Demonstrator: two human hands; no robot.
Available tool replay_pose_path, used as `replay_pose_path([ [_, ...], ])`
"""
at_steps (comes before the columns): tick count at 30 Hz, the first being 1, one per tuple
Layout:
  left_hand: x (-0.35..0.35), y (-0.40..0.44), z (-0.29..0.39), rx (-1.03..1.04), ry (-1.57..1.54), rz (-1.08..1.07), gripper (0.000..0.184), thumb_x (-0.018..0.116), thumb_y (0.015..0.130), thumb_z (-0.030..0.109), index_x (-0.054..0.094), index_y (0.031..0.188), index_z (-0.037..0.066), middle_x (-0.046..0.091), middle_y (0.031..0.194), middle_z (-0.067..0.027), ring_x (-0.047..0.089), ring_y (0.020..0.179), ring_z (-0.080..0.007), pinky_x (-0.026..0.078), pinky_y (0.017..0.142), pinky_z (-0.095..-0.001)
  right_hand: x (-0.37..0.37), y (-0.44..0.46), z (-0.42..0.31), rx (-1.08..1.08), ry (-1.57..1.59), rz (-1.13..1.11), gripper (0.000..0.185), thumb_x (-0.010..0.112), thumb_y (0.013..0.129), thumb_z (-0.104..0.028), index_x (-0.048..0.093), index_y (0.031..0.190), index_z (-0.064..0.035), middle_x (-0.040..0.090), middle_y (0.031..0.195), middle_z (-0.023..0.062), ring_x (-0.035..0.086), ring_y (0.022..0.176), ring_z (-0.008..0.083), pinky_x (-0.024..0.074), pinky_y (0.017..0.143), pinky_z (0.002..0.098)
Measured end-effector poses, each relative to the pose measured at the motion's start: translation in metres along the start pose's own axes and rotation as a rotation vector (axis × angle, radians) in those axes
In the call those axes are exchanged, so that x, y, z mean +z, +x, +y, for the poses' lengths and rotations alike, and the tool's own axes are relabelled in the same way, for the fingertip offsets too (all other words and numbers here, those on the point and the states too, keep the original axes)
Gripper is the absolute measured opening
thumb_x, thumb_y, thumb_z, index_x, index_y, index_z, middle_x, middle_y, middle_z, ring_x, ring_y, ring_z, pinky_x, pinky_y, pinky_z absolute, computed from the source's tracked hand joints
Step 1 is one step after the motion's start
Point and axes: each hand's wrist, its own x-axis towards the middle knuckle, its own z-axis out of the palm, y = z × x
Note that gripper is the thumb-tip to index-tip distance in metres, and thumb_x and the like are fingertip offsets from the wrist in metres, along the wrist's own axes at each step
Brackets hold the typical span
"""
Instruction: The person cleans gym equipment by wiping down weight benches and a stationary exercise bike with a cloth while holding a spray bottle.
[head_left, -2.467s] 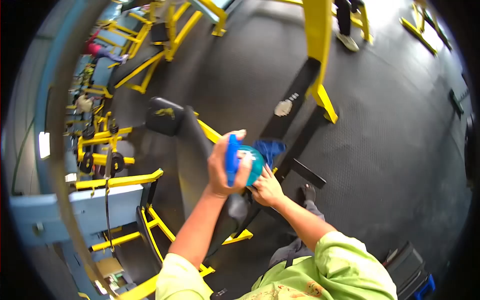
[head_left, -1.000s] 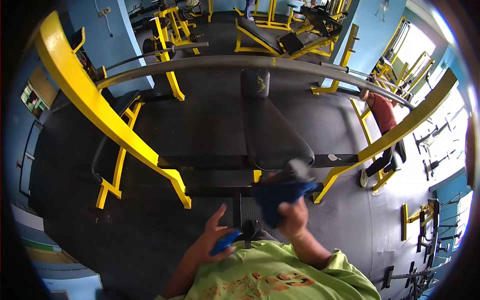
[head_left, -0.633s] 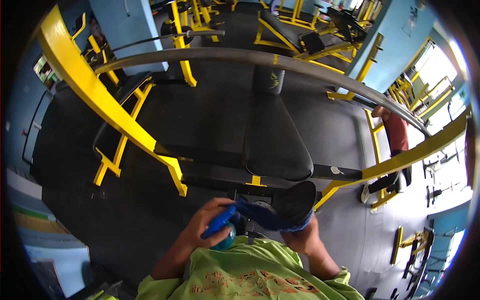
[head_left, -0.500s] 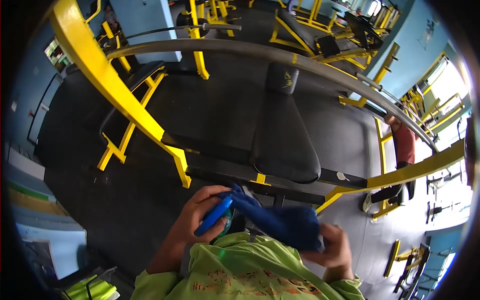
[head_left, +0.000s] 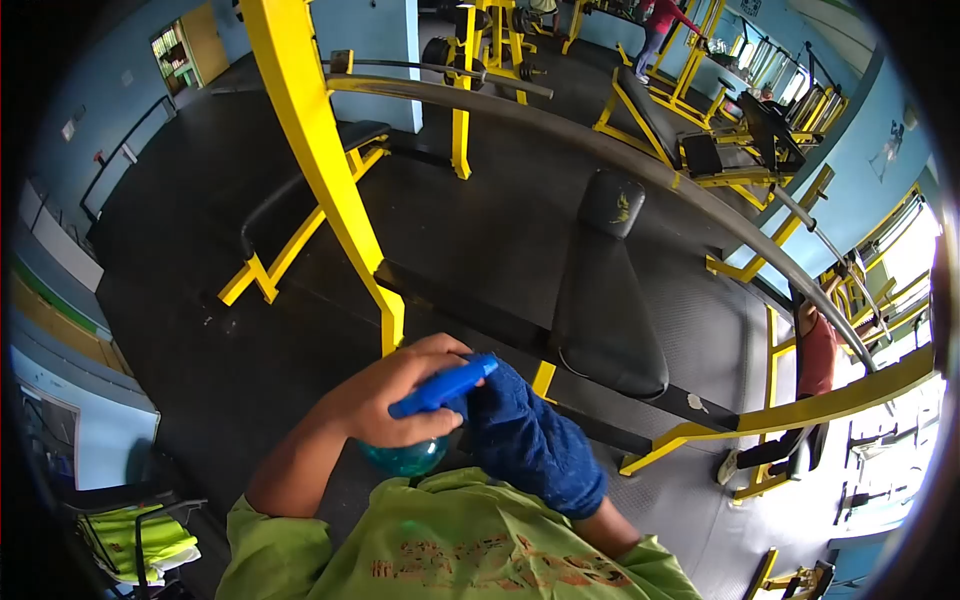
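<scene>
My left hand (head_left: 395, 400) is closed around a spray bottle (head_left: 405, 457) with a blue trigger head and a rounded, see-through teal body. A dark blue cloth (head_left: 535, 440) covers my right hand and reaches up to the wrist (head_left: 606, 528). The fingers of my right hand are hidden under it. The cloth's upper end meets the spray head and the fingertips of my left hand; whether those fingers also grip it, I cannot tell. Both hands are in front of my green shirt (head_left: 470, 540).
Ahead stands a black padded bench (head_left: 610, 310) with a long metal bar (head_left: 560, 130) across its yellow frame (head_left: 310, 150). Another bench (head_left: 300, 200) is at left. A person in a red top (head_left: 815, 355) is at right, another person (head_left: 665, 25) at the back.
The cloth was stretched between my hands with my right hand gripping its far end; now it covers my right hand, which has come closer to the left. The view has shifted left.
</scene>
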Motion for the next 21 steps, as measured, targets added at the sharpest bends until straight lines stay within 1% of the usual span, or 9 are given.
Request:
replay_pose_path([
  [5,-0.039,-0.016,0.0,0.01,0.049,-0.141,0.046,0.07,0.075,0.02,0.063,0.114,-0.003,0.054,0.123,-0.0138,0.056,0.109,-0.0246,0.045,0.093,-0.0345,0.002,-0.004,-0.006,0.021,0.021,0.033,0.026,0.066,0.084,-0.015,0.064,0.107,-0.0038,0.065,0.099,0.0135,0.062,0.093,0.0286,0.0493,0.082,0.0354],
  [7,-0.045,-0.019,0.004,0.0,-0.053,-0.238,0.046,0.07,0.075,0.02,0.064,0.115,-0.004,0.054,0.124,-0.0135,0.056,0.111,-0.0253,0.045,0.094,-0.0342,0.002,-0.005,-0.008,0.045,0.022,0.057,0.027,0.067,0.084,-0.015,0.065,0.108,-0.003,0.066,0.102,0.0142,0.063,0.095,0.0289,0.0494,0.084,0.0352],
  [11,-0.052,-0.014,0.001,-0.019,-0.136,-0.298,0.048,0.07,0.075,0.019,0.063,0.117,-0.004,0.054,0.125,-0.0141,0.056,0.113,-0.0268,0.044,0.096,-0.0354,0.002,-0.009,-0.01,0.099,0.011,0.144,0.03,0.067,0.083,-0.015,0.067,0.11,-0.0013,0.067,0.107,0.0156,0.064,0.099,0.0294,0.0495,0.088,0.0348],
  [14,-0.049,-0.008,-0.026,0.034,-0.092,-0.304,0.054,0.07,0.076,0.017,0.058,0.124,-0.003,0.056,0.124,-0.0154,0.054,0.117,-0.0258,0.043,0.099,-0.0376,0.002,-0.013,-0.011,0.149,-0.001,0.227,0.032,0.068,0.083,-0.014,0.068,0.111,-0.0001,0.068,0.111,0.0167,0.065,0.102,0.0298,0.0496,0.091,0.0345],
  [16,-0.041,-0.006,-0.046,0.232,0.104,-0.189,0.058,0.07,0.078,0.014,0.052,0.131,-0.002,0.06,0.12,-0.0146,0.056,0.116,-0.0222,0.045,0.099,-0.0372,0.001,-0.015,-0.01,0.206,-0.019,0.311,0.033,0.068,0.083,-0.014,0.069,0.112,0.0007,0.069,0.114,0.0174,0.066,0.104,0.0301,0.0497,0.093,0.0343],
  [17,-0.034,-0.005,-0.049,0.251,0.097,-0.238,0.058,0.07,0.078,0.014,0.052,0.131,-0.002,0.06,0.12,-0.0146,0.056,0.116,-0.0222,0.045,0.099,-0.0372,-0.002,-0.024,-0.009,0.241,-0.033,0.349,0.033,0.068,0.083,-0.014,0.069,0.112,0.0007,0.069,0.114,0.0174,0.066,0.104,0.0301,0.0497,0.093,0.0343],
  [19,-0.017,-0.005,-0.057,-0.033,-0.045,-0.215,0.052,0.07,0.08,0.016,0.054,0.127,0.002,0.058,0.119,-0.0142,0.06,0.108,-0.0243,0.048,0.093,-0.0358,-0.004,-0.045,-0.001,0.626,0.051,0.376,0.03,0.065,0.083,-0.013,0.069,0.11,0.0002,0.07,0.107,0.0164,0.067,0.097,0.0282,0.0522,0.085,0.0333],
  [20,-0.007,-0.005,-0.068,-0.073,-0.032,-0.249,0.052,0.07,0.08,0.015,0.053,0.127,0.002,0.061,0.114,-0.013,0.062,0.104,-0.0233,0.049,0.091,-0.0351,-0.005,-0.056,0.004,0.818,0.108,0.385,0.028,0.064,0.083,-0.012,0.068,0.108,0.0,0.07,0.104,0.016,0.067,0.093,0.0273,0.0534,0.082,0.0328],
  [21,0.003,-0.004,-0.082,-0.115,-0.02,-0.279,0.052,0.07,0.079,0.014,0.052,0.127,0.002,0.063,0.109,-0.0117,0.063,0.1,-0.0223,0.05,0.09,-0.0344,-0.007,-0.063,0.011,0.853,0.109,0.416,0.028,0.064,0.083,-0.012,0.068,0.108,0.0,0.07,0.104,0.016,0.067,0.093,0.0273,0.0534,0.082,0.0328],
])
